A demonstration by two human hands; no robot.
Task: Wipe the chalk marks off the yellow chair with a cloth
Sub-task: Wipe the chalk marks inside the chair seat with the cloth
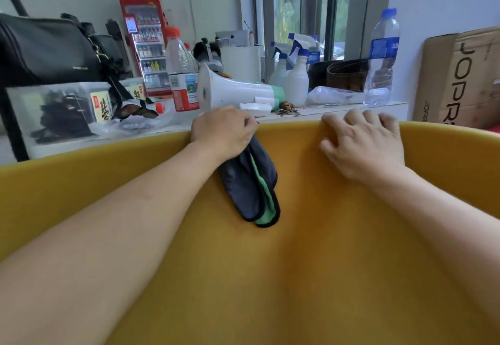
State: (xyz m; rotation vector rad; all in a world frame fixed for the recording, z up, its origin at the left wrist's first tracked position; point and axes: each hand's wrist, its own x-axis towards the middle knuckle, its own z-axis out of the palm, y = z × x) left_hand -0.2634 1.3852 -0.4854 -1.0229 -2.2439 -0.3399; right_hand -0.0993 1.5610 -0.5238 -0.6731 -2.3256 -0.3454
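Right now your left hand (pixel 223 131) sits at the top rim of the yellow chair (pixel 311 250), its fingers curled tightly around the bunched upper end of the cloth (pixel 250 190). The cloth is dark with a green inner layer and a black edge. It hangs from your fist down the inner face of the chair back and lies against the yellow surface, just left of the middle.

Your right hand (pixel 362 144) is further right on the same rim, well apart from the cloth. Its 4 fingers are spread and hooked over the top edge, and the thumb is splayed on the near face, so it grips the chair itself.

Beyond the rim runs a white ledge (pixel 338 112) under a window. On it a white megaphone (pixel 232 90) lies on its side just behind your left hand. A red-capped bottle (pixel 180 68) stands to its left and white spray bottles (pixel 296 74) to its right. A blue-capped bottle (pixel 382 58) stands far right. A black bag (pixel 51 47) sits at far left, and a cardboard box (pixel 462 79) leans at far right.
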